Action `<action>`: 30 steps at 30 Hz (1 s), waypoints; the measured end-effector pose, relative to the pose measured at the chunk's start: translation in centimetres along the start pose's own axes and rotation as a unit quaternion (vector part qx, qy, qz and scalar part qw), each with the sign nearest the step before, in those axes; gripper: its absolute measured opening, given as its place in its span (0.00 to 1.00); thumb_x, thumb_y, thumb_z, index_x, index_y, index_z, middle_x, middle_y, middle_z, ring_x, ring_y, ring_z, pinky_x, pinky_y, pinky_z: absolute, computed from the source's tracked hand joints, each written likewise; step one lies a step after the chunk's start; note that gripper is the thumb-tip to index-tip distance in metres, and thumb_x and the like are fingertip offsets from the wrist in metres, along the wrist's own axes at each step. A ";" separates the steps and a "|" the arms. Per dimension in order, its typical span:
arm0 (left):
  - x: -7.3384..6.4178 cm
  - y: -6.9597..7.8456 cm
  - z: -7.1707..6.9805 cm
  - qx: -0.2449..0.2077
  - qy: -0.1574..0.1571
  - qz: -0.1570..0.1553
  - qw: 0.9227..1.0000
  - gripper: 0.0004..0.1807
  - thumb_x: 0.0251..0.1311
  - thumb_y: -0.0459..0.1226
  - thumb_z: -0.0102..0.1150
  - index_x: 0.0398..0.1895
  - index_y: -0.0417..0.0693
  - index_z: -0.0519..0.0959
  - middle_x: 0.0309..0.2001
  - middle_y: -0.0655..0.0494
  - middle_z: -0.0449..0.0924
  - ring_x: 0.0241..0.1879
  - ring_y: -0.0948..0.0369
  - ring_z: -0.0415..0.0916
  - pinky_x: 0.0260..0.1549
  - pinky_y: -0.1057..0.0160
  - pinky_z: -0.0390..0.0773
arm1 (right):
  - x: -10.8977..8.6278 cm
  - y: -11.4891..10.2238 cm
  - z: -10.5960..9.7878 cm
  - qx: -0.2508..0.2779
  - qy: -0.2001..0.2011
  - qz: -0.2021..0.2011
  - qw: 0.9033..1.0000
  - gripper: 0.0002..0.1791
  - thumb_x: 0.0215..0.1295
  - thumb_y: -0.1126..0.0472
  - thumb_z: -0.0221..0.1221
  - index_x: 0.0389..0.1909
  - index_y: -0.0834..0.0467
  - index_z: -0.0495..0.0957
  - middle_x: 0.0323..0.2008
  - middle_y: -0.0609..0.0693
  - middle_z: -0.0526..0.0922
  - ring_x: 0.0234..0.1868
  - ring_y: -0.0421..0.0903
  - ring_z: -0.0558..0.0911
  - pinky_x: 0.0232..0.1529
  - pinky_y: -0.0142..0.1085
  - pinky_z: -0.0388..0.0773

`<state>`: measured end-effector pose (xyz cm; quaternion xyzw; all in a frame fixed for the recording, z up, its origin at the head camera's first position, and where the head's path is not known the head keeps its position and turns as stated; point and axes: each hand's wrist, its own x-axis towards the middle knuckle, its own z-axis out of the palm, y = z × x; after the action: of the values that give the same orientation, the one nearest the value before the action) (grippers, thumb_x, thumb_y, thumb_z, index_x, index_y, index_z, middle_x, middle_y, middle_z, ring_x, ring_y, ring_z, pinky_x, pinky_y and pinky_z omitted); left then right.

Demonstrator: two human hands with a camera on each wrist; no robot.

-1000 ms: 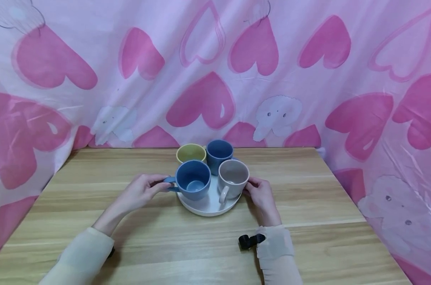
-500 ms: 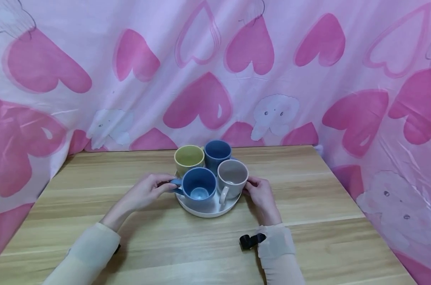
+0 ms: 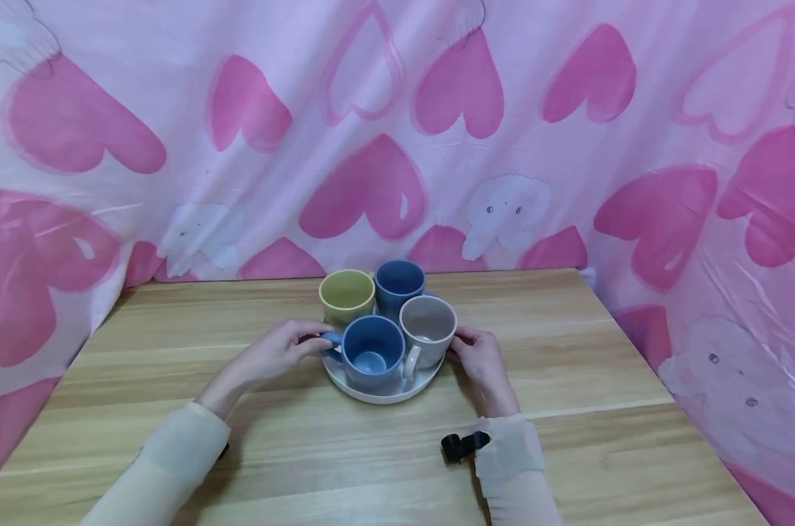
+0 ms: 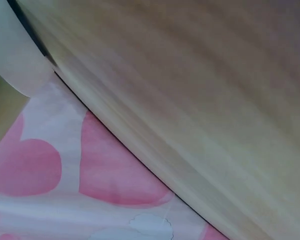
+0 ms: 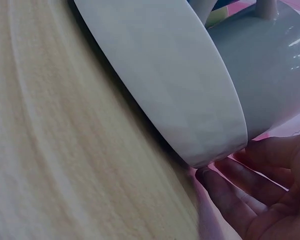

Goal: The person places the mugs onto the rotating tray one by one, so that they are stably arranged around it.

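My left hand (image 3: 282,351) pinches the handle of a light-blue mug (image 3: 373,354) at the front left of a round white tray (image 3: 379,397). The mug stands upright, its base over the tray floor. At the tray's right side, my right hand (image 3: 483,365) holds the rim; the right wrist view shows its fingers (image 5: 230,195) at the outer wall (image 5: 165,80), beside a grey mug (image 5: 270,70). A yellow-green mug (image 3: 347,292), a darker blue mug (image 3: 400,281) and the pinkish-grey mug (image 3: 428,325) share the tray. The left wrist view leaves the grip on the handle out.
The tray rests on a wood-grain table (image 3: 345,467) near its back edge. Behind and to the right hangs a pink cloth (image 3: 397,95) printed with hearts. A black wrist camera (image 3: 463,446) sits at my right sleeve.
My left hand has moved the light-blue mug right and down onto the front of the tray, uncovering more of the yellow-green mug. My right hand has stayed at the tray's rim.
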<state>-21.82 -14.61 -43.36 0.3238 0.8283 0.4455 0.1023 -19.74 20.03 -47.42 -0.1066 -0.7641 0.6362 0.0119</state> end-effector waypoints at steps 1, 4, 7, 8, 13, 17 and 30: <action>0.0 0.0 -0.1 0.004 -0.001 -0.003 1.000 0.11 0.69 0.41 0.57 0.51 0.55 0.83 0.37 0.58 0.81 0.37 0.59 0.75 0.38 0.64 0.76 | 0.0 -0.1 0.0 -0.005 0.000 0.000 1.000 0.13 0.70 0.72 0.54 0.51 0.70 0.80 0.49 0.65 0.82 0.41 0.44 0.83 0.46 0.39 0.81; 0.2 0.0 -0.3 0.023 -0.005 -0.011 1.000 0.11 0.69 0.41 0.56 0.50 0.56 0.82 0.36 0.59 0.80 0.37 0.57 0.75 0.36 0.63 0.74 | -0.1 -0.2 0.2 -0.009 0.001 0.005 1.000 0.13 0.69 0.71 0.54 0.51 0.70 0.80 0.48 0.65 0.82 0.41 0.44 0.83 0.47 0.40 0.81; 0.3 -0.1 -0.3 0.039 -0.004 -0.021 0.999 0.10 0.70 0.41 0.56 0.50 0.56 0.82 0.36 0.60 0.80 0.38 0.56 0.75 0.38 0.63 0.73 | -0.2 -0.1 0.2 -0.006 -0.001 0.005 1.000 0.13 0.69 0.72 0.54 0.51 0.70 0.80 0.47 0.65 0.82 0.40 0.45 0.83 0.46 0.40 0.81; 0.3 -0.1 -0.3 0.038 -0.005 -0.022 0.999 0.10 0.70 0.41 0.56 0.50 0.55 0.82 0.36 0.61 0.80 0.39 0.56 0.75 0.39 0.62 0.74 | -0.1 -0.1 0.1 -0.001 -0.004 0.005 1.000 0.13 0.69 0.72 0.54 0.51 0.71 0.80 0.48 0.66 0.82 0.40 0.45 0.83 0.47 0.40 0.81; 0.5 0.1 -0.2 0.010 0.001 -0.044 0.999 0.11 0.69 0.39 0.56 0.51 0.52 0.82 0.40 0.59 0.82 0.41 0.59 0.78 0.47 0.59 0.78 | 0.1 0.1 -0.1 0.011 -0.013 0.002 1.000 0.14 0.70 0.73 0.52 0.54 0.71 0.78 0.52 0.68 0.79 0.45 0.48 0.83 0.49 0.41 0.80; 0.7 0.3 -0.3 0.011 0.007 -0.059 0.998 0.11 0.68 0.38 0.58 0.51 0.51 0.82 0.41 0.58 0.83 0.41 0.61 0.80 0.49 0.58 0.78 | 0.3 0.1 -0.1 0.015 -0.013 0.002 1.000 0.15 0.71 0.74 0.51 0.54 0.72 0.77 0.52 0.68 0.78 0.47 0.50 0.82 0.49 0.42 0.79; 0.0 0.6 -1.6 0.038 0.077 -0.062 0.994 0.17 0.71 0.40 0.55 0.59 0.46 0.78 0.56 0.52 0.79 0.56 0.54 0.74 0.55 0.49 0.74 | 0.8 -0.1 0.2 0.046 -0.007 0.018 0.999 0.15 0.70 0.73 0.52 0.54 0.72 0.77 0.50 0.66 0.79 0.42 0.46 0.83 0.47 0.39 0.80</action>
<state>-22.24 -15.42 -41.94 0.2402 0.8686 0.4300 0.0537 -20.57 19.95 -47.48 -0.1154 -0.7320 0.6715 -0.0004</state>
